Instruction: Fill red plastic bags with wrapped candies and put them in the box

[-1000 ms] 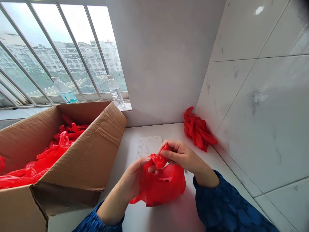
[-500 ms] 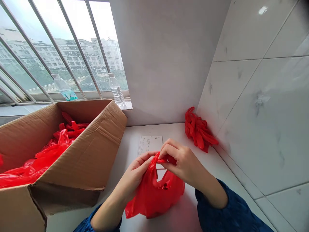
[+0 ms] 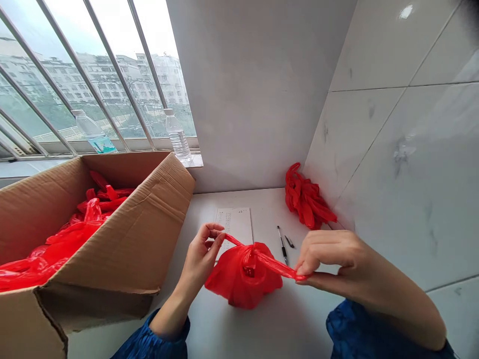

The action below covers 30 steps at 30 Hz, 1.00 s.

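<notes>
- White table (image 3: 265, 202) is bounded by a grey wall (image 3: 258, 99) at its far edge and tiles (image 3: 396, 119) along its right edge.
- Above its near half, the left handle (image 3: 234, 240) of a red plastic bag (image 3: 241, 289) is pinched by the left hand (image 3: 204, 252); the right handle (image 3: 277, 265) is pinched by the right hand (image 3: 337, 254).
- Both handles are held out to opposite sides, apparently so that they are kept taut; whether their crossing is knotted cannot be told.
- The bag's long axis is laid left to right, its gathered top turned toward the far edge; the handle line is slanted, its right end lower.
- Beyond, a pen (image 3: 283, 248) is laid right of a printed sheet (image 3: 239, 224), perhaps to be kept handy.
- To the left, red plastic (image 3: 75, 244) is contained by a cardboard box (image 3: 130, 234).
- At the far right corner, a red bundle (image 3: 307, 199) is heaped.
</notes>
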{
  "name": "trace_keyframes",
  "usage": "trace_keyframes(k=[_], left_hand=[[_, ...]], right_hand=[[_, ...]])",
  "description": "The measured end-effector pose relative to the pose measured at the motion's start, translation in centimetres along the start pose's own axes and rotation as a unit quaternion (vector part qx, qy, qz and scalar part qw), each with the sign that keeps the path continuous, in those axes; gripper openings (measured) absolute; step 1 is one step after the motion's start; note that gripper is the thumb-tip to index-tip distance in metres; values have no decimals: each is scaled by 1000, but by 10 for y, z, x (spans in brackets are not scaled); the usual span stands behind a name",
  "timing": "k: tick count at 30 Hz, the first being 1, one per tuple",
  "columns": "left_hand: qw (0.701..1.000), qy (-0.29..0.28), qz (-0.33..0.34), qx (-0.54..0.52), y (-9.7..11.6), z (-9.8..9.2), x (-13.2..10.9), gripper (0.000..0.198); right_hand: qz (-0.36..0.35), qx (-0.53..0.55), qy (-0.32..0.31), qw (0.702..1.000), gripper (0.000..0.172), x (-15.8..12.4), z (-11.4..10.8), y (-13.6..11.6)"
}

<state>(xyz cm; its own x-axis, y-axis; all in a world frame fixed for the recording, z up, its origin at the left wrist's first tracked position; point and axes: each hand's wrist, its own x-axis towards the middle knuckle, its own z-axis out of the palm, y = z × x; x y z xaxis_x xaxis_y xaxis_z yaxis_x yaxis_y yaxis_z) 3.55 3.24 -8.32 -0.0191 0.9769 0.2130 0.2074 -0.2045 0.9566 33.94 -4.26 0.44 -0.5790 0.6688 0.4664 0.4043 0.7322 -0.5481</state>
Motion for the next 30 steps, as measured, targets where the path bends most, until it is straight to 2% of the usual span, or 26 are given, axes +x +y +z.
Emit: trace_keyframes(k=[3,6,8,10,11,13,16,18,20,22,23,24,26,27,29,30], left_hand=[[999,35,-1,4,-15,-5,7,26],[999,52,7,-8,-14,-4,10,26],[998,52,19,-24,2,2,8,25],[997,41,38,-47,26,11,3,23],[996,31,50,-61,39,16,0,22],[992,-9,80,-96,63,26,-5,17],[986,-51,117,-107,80,34,-13,9],[983,-61,139,-99,76,34,-18,12],[984,-88,131,-78,65,32,-22,41],[987,-138,79,-28,49,32,-26,75],[986,-157,50,3,41,32,-27,77],[986,-164,28,31,33,33,-27,65],[987,-147,10,57,21,35,-24,22],[990,-132,10,54,17,36,-21,6],[993,-112,10,28,15,34,-14,18],[994,-105,12,11,16,31,-11,21]], right_hand=[[18,7,5,1000,17,-12,-10,-2],[38,70,44,996,15,-12,-13,2],[52,121,95,987,12,-3,-9,7],[82,142,128,978,13,11,1,12],[100,149,124,976,15,20,8,14],[131,175,72,973,17,36,22,17],[150,228,13,962,18,54,40,20],[161,249,31,955,21,60,46,22],[168,274,69,944,24,63,52,23],[167,307,102,932,25,65,58,22],[165,323,113,925,25,66,61,21],[162,338,119,919,25,67,64,20],[151,359,125,912,26,67,65,19],[143,364,125,912,25,66,64,19],[127,341,119,924,26,63,57,23],[123,309,108,937,37,61,53,26]])
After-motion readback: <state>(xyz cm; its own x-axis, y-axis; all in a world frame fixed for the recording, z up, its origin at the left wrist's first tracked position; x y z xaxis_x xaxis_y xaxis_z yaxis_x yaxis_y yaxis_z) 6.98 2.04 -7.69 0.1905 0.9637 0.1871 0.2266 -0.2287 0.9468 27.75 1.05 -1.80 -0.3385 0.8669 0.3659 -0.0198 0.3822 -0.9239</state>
